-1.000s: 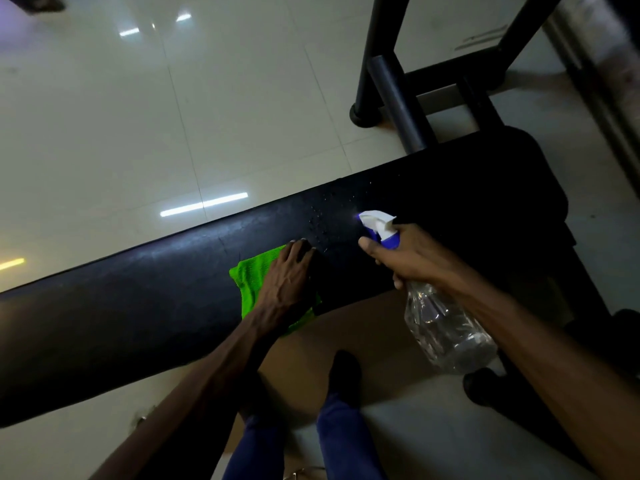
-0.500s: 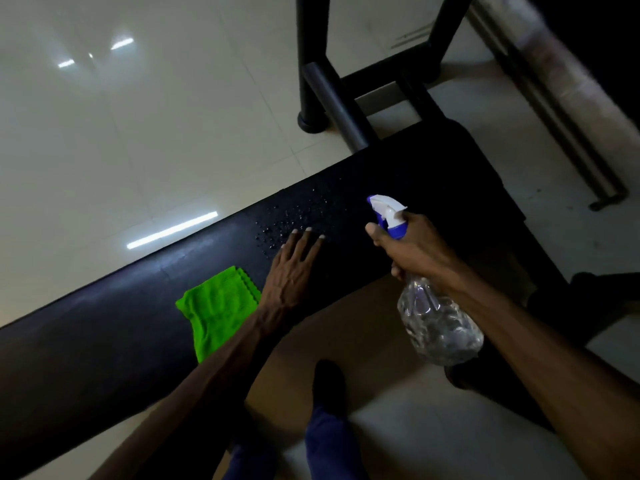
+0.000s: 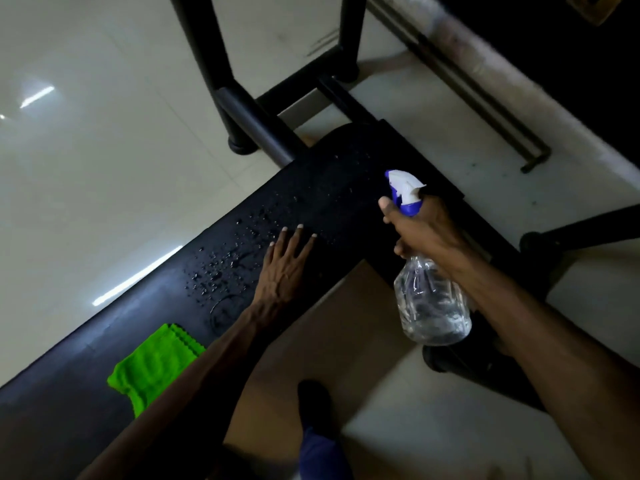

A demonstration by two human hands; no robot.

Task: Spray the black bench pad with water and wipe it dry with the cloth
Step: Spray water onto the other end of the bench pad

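The black bench pad (image 3: 332, 188) runs diagonally from the lower left to the upper right, with water droplets on its middle. My left hand (image 3: 285, 268) lies flat on the pad, fingers apart, holding nothing. A folded green cloth (image 3: 152, 368) rests on the pad behind that hand, apart from it. My right hand (image 3: 422, 226) grips a clear spray bottle (image 3: 429, 303) by its neck, a finger on the trigger. The white and blue nozzle (image 3: 403, 185) points over the far end of the pad.
Black uprights and a crossbar of the bench frame (image 3: 249, 116) rise beyond the pad. Glossy pale floor tiles (image 3: 104, 150) spread to the left. A dark shoe and blue trouser leg (image 3: 315, 427) stand below the pad. A metal rail (image 3: 485, 105) runs along the right wall.
My left hand let go of the green cloth and slid along the pad toward the droplets. The cloth stays behind. The right hand with the bottle moved toward the pad's far end.
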